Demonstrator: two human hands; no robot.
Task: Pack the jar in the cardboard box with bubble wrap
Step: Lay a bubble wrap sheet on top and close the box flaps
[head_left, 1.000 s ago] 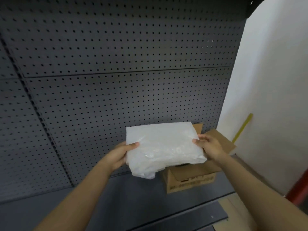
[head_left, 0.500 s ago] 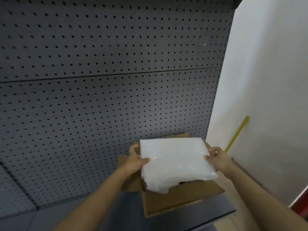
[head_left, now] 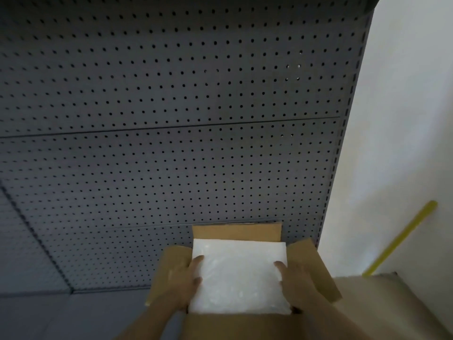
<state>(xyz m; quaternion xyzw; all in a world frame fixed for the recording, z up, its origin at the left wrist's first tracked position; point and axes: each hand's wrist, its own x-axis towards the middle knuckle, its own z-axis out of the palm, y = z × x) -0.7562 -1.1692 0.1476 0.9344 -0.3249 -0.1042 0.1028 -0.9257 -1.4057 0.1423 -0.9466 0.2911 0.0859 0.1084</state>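
dark grey pegboard shelving back (head_left: 171,119), white wall (head_left: 404,119) at right with leaning yellow strip (head_left: 399,239)

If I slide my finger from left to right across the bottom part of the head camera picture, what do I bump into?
Left box flap → left hand → bubble wrap → right hand → right box flap → yellow stick by the white wall.
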